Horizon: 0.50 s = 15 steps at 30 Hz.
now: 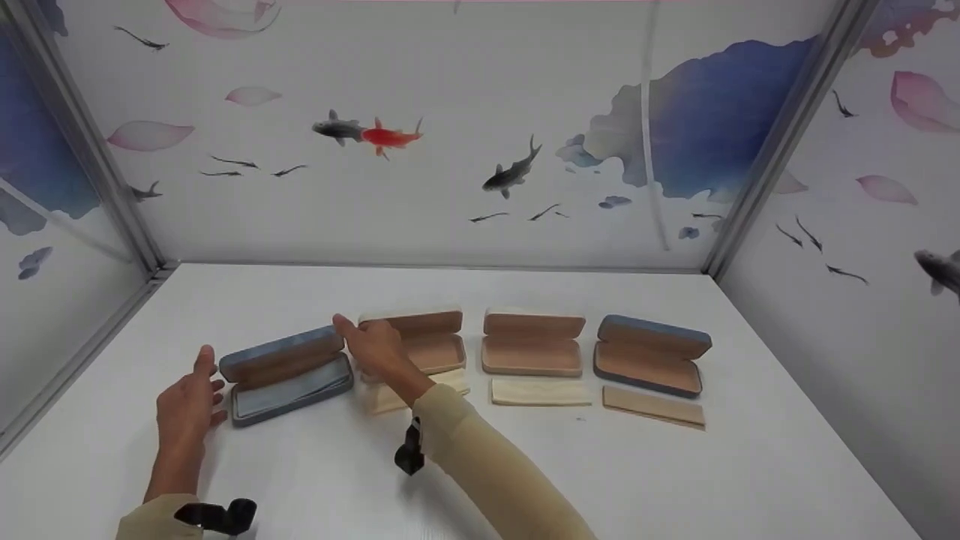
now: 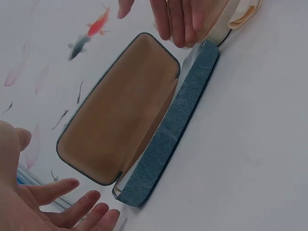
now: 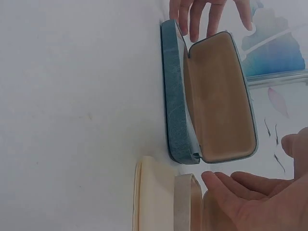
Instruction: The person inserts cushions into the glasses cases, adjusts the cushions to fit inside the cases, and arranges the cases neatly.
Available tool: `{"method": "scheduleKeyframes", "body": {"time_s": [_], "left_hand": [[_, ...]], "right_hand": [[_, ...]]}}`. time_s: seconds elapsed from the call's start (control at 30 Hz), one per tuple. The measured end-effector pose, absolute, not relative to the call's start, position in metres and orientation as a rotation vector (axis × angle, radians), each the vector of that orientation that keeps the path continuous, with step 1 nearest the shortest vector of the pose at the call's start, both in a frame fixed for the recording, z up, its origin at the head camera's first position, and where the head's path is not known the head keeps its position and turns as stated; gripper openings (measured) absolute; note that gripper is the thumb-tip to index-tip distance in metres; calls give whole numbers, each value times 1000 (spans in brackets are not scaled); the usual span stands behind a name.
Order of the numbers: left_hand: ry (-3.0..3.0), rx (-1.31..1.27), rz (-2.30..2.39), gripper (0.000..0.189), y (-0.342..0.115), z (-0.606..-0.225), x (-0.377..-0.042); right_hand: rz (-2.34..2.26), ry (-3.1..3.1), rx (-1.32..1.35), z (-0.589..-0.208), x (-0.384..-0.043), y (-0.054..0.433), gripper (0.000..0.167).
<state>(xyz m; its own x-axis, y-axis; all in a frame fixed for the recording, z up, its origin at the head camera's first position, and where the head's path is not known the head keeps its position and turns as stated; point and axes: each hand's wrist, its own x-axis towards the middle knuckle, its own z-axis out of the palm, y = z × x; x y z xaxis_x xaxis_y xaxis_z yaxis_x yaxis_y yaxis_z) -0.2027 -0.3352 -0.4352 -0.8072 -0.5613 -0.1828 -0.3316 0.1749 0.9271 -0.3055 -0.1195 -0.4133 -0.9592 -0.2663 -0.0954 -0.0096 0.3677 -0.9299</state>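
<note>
A blue glasses case (image 1: 285,351) stands with its lid up at the left of a row, a folded pale blue cloth (image 1: 289,390) lying inside it. Beside its left end is my left hand (image 1: 184,405), fingers spread and apart from the case in the left wrist view. At the case's right end my right hand (image 1: 379,349) has its fingers extended, holding nothing; whether they touch the case I cannot tell. Behind that hand, a cream glasses case (image 1: 435,352) with a tan lining is partly hidden. A folded cream cloth (image 1: 452,381) lies in front of it, partly covered by my wrist.
Further right stand another open cream glasses case (image 1: 532,360) and an open blue one (image 1: 652,364). In front of them lie a folded cream cloth (image 1: 540,392) and a tan cloth (image 1: 652,407). Printed wall panels (image 1: 450,225) border the white table (image 1: 675,480).
</note>
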Motion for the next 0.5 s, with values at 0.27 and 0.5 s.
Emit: {"method": "scheduleKeyframes", "body": {"time_s": [0.27, 0.5], "left_hand": [[-2259, 953, -1576, 94, -332, -442, -210], [-2274, 983, -1597, 96, -336, -443, -210]], "right_hand": [[-1635, 2327, -188, -417, -307, -121, 57], [-1699, 2277, -123, -421, -304, -126, 68]]}}
